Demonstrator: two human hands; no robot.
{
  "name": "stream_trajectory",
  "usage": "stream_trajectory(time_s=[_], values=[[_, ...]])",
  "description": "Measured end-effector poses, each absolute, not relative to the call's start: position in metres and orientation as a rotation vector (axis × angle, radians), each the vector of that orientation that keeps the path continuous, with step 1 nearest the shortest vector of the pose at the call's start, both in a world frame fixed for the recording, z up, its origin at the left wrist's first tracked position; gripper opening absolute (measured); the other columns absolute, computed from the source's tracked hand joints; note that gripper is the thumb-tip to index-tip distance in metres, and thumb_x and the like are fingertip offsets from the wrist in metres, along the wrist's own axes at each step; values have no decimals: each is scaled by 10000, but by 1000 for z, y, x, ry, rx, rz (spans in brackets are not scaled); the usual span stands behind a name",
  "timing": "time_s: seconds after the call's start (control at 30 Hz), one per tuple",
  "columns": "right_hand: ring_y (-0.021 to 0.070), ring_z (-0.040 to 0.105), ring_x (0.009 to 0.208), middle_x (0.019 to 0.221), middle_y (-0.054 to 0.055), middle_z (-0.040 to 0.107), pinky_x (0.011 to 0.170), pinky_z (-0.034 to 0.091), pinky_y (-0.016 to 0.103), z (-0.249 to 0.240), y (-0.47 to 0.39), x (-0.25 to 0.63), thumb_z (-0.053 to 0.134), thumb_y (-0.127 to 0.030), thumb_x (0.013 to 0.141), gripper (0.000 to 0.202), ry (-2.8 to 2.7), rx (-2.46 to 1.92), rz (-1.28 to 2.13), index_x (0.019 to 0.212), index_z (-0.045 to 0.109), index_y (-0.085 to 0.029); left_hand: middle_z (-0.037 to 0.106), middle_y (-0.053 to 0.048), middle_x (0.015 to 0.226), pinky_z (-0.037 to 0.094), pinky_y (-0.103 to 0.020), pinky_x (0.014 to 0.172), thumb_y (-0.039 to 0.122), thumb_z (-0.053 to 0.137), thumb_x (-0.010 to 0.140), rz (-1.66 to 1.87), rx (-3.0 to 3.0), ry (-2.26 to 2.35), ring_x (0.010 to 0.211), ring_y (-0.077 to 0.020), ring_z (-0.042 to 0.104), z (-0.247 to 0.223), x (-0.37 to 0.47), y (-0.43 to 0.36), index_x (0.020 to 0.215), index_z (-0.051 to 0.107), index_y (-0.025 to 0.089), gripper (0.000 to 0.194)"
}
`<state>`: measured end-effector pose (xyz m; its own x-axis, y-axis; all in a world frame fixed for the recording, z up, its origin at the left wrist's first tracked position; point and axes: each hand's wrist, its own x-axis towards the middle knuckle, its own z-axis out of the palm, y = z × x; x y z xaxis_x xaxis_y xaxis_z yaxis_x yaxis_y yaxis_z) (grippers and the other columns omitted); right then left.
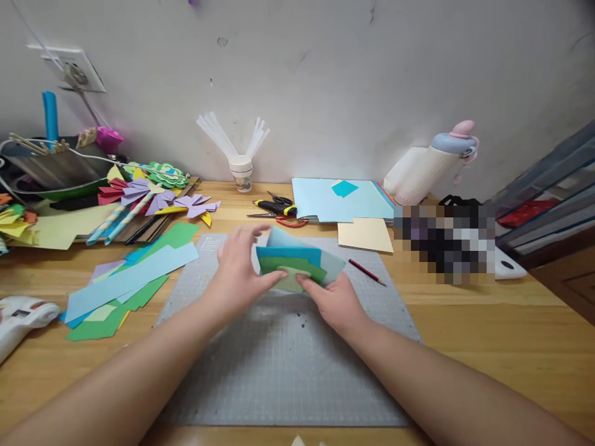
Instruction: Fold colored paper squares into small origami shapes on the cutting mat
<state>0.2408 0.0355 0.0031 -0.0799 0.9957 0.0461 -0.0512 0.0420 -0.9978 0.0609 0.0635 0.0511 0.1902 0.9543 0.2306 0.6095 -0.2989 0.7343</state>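
A stack of blue and green papers (297,263) is held up above the grey cutting mat (288,371). The right hand (341,303) grips it with the thumb on its front; the left hand (237,266) holds its left side, thumb also in front and fingers curved. A dark red pencil (367,272) lies on the mat to the right, near a cream sheet (365,235). On the tabletop (469,325), at left, cut paper strips (132,279) lie piled.

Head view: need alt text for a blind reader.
A person's right hand holds layered blue and green papers above a gray cutting mat, the left hand touching them. Colored paper strips lie left, a pencil right.
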Motion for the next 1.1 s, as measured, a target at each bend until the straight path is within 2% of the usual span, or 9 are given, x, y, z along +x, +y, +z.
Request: stream_trajectory(time_s=[0.03,0.1,0.2,0.3,0.5,0.73,0.9,1.0,1.1], values=[[258,647,1071,1041,32,744,983,471,419,3,39,242,702,-406,777,262,-1279,-1072,1239,984,722,-246,495,-112,1317,328,-502,1053,349,762,660,995,1940,1421,1255,-329,448,43,60,62,1344,407,270,774],[249,639,1077,1038,20,738,999,459,413,1,44,243,717,-391,772,231,-1329,-1027,1234,959,722,-256,513,-124,1302,436,-449,982,350,767,669,999,1860,1293,1220,-304,514,27,57,62,1425,296,268,894],[231,648,1049,1083,23,721,980,472,401,-4,46,246,740,-365,757,289,-1343,-1011,1253,1016,694,-247,618,-111,1187,500,-427,920,310,743,717,927,1766,1164,1086,-274,625,7,54,64,1455,280,242,874],[223,649,1059,1121,43,715,977,476,406,-8,43,247,737,-343,760,357,-1311,-1038,1268,1089,660,-227,627,-124,1212,457,-478,989,277,731,746,907,1712,1144,1140,-292,602,-2,55,65,1466,270,218,857],[241,684,992,1039,53,749,968,485,449,-6,42,240,726,-270,736,267,-1291,-1107,1296,995,704,-209,610,-108,1277,451,-465,1013,253,739,743,924,1684,1075,1176,-304,585,-6,64,61,1380,408,241,719],[238,669,1021,1065,54,744,964,482,429,-7,43,247,747,-285,722,311,-1266,-1132,1280,1015,696,-195,536,-103,1402,396,-445,1075,172,706,736,1004,1598,1037,1295,-283,497,-5,60,62,1387,389,246,728],[242,662,1017,1028,55,748,976,468,420,-11,45,253,773,-270,705,279,-1281,-1130,1311,966,712,-192,695,-69,1169,489,-434,962,217,733,716,995,1462,1046,1104,-281,634,1,58,64,1174,587,222,480],[241,674,986,1047,68,742,936,498,423,-11,45,254,774,-301,723,322,-1249,-1126,1355,1016,691,-195,747,-87,1031,535,-440,873,290,763,708,987,1354,1053,968,-294,688,3,58,65,994,670,183,319],[235,687,965,1105,70,725,874,542,413,-6,41,248,741,-378,760,395,-1210,-1085,1420,1109,646,-220,749,-119,1053,550,-446,858,367,753,732,1057,1229,1053,961,-298,701,5,62,62,1011,653,168,357]])
